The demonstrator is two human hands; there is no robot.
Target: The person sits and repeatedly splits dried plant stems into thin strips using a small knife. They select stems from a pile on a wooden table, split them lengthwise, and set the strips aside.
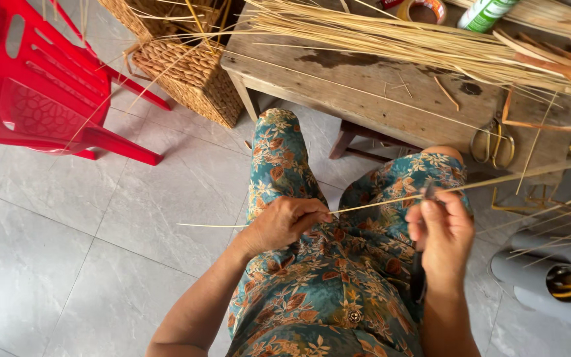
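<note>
Two hands on one strip, and I read it like this. Left hand (282, 223) has its fingers pinched narrow round a thin pale reed strip (378, 201), thumb pressed on top. Right hand (441, 231) is curled shut round a dark-handled tool (418, 281), with the fingertips up against the same strip; I can't make out the blade end. Between the two grips the strip runs nearly level, rising slightly toward the right hand.

Long axis: left-low to right-high. A short thin tail sticks out past the left fingers; the long run goes on past the right fingers, up and away over the wooden bench (365, 86). So most of the length lies on the right-hand side, and I judge the right hand nearer the working point.

Further out from the right fingers: scissors (492, 147) on the bench edge, a loose reed bundle (398, 39) beyond them. Beyond the left fingers: woven basket (193, 73), then red plastic chair (41, 86), well apart.
</note>
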